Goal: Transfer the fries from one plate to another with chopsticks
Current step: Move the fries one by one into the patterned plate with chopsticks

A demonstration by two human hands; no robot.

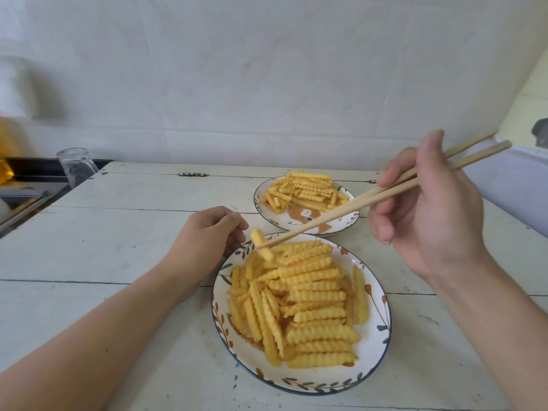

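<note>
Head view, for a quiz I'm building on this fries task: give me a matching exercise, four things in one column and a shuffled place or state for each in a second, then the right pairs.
Things:
1. chopsticks
2. lifted fry
3. far plate
4. drinking glass

Places or states:
A. upside down at the table's far left corner
B. pinched above the near plate's far rim
C. held in the right hand
D. smaller pile, brown animal picture showing

Pairs: 1-C, 2-B, 3-D, 4-A
</note>
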